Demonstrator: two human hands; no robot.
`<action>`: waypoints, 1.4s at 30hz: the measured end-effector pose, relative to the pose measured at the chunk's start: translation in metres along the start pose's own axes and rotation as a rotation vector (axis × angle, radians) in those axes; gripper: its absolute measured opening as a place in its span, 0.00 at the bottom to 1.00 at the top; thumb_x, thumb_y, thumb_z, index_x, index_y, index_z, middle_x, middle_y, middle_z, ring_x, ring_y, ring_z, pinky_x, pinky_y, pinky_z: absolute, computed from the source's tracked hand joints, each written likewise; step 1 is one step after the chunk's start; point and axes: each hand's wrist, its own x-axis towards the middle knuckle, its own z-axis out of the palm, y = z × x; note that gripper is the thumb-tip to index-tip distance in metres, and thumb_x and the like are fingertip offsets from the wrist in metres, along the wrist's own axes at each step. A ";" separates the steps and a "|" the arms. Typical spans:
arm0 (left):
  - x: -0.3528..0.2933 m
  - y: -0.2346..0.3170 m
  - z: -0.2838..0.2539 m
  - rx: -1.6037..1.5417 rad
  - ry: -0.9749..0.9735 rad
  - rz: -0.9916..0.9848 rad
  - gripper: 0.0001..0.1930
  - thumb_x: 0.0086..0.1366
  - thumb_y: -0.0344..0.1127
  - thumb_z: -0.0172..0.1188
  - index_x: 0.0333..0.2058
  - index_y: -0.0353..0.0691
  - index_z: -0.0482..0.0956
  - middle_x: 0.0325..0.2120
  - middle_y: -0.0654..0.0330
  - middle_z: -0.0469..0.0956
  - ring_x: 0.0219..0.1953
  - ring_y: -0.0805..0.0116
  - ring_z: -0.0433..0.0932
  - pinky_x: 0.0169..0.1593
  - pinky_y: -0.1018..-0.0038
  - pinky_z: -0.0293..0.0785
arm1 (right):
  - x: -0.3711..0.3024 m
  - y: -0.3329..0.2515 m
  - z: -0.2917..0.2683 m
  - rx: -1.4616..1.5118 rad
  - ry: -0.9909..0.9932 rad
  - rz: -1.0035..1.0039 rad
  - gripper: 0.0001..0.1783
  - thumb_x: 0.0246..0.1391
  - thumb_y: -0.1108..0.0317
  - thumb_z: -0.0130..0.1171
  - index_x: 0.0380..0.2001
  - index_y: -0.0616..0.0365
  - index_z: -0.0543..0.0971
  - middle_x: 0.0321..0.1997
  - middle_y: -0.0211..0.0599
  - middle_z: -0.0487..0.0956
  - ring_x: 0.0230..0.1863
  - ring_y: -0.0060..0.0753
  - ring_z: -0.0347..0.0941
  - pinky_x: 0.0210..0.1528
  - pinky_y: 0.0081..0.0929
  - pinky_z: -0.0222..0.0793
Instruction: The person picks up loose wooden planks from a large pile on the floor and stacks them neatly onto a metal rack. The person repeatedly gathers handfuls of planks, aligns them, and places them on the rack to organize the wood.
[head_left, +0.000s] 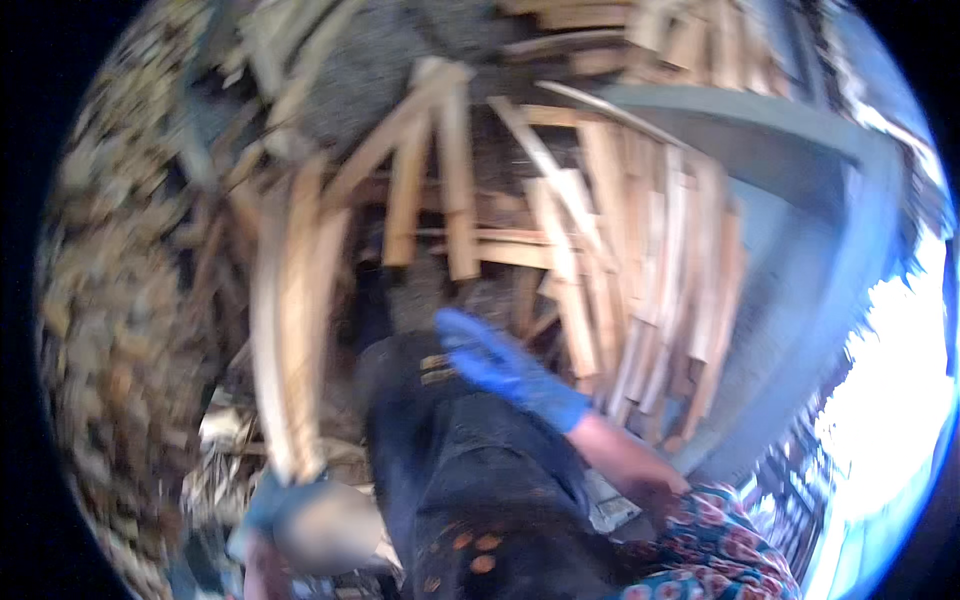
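1. Filling the far half of the view, a heap of split pale wood strips (600, 230) lies criss-crossed, some fanning out from a point near the top centre, others hanging down on the right in a tight row.
2. Curving down the left side, a wall of stacked small wood pieces (110, 280) blurs into brown and tan patches.
3. Running from the upper right toward the lower right, a grey-blue beam or frame (800, 200) bounds the strips; bright overexposed daylight lies beyond it.
4. Near the centre, the person's dark trouser leg (470, 480) with orange spots rises into the picture and hides the ground and the lower ends of the strips behind it.
5. A patterned sleeve (710, 550) in red and blue shows at the lower right.
6. A long bundle of pale wooden slats (290, 330) stands nearly upright left of centre, its top among the heap, its lower end at the left hand.
7. The right hand (500, 365), in a blue glove, lies across the leg with fingers stretched out flat, gripping nothing, near the hanging strips but apart from them.
8. The left hand (275, 500), gloved and heavily blurred, sits at the foot of the slats and seems closed around them; the blur leaves the grasp uncertain.
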 end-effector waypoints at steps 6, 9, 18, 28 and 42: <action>-0.028 -0.071 -0.091 0.252 0.370 -0.104 0.17 0.61 0.39 0.56 0.46 0.36 0.70 0.39 0.59 0.70 0.38 0.70 0.71 0.42 0.75 0.68 | -0.016 0.097 -0.077 -0.266 0.421 0.038 0.31 0.52 0.60 0.59 0.57 0.58 0.64 0.56 0.44 0.70 0.55 0.39 0.68 0.56 0.33 0.64; -0.043 -0.095 -0.108 0.305 0.461 -0.137 0.18 0.63 0.38 0.53 0.49 0.36 0.68 0.45 0.60 0.68 0.43 0.69 0.69 0.47 0.75 0.66 | -0.001 0.096 -0.132 -0.878 0.776 0.117 0.30 0.47 0.55 0.61 0.51 0.61 0.70 0.44 0.52 0.76 0.46 0.46 0.74 0.47 0.35 0.69; 0.068 0.015 0.070 0.148 0.110 0.340 0.23 0.64 0.34 0.54 0.57 0.38 0.64 0.52 0.59 0.69 0.54 0.69 0.67 0.59 0.75 0.62 | 0.026 0.079 -0.309 -1.781 0.583 0.468 0.31 0.51 0.53 0.54 0.54 0.62 0.68 0.62 0.53 0.61 0.64 0.46 0.57 0.63 0.36 0.55; 0.165 -0.035 0.162 0.071 -0.283 0.252 0.21 0.62 0.33 0.53 0.55 0.40 0.67 0.52 0.53 0.68 0.56 0.59 0.65 0.63 0.70 0.56 | -0.061 0.133 -0.117 -0.868 0.462 0.065 0.16 0.53 0.68 0.51 0.46 0.58 0.73 0.40 0.43 0.74 0.44 0.42 0.70 0.50 0.36 0.63; 0.200 -0.067 0.166 -0.010 0.004 0.027 0.11 0.59 0.32 0.59 0.37 0.31 0.77 0.32 0.56 0.79 0.33 0.69 0.77 0.35 0.74 0.74 | -0.055 0.182 -0.199 -1.529 0.848 0.338 0.41 0.41 0.61 0.62 0.60 0.56 0.59 0.62 0.48 0.60 0.60 0.56 0.57 0.59 0.53 0.52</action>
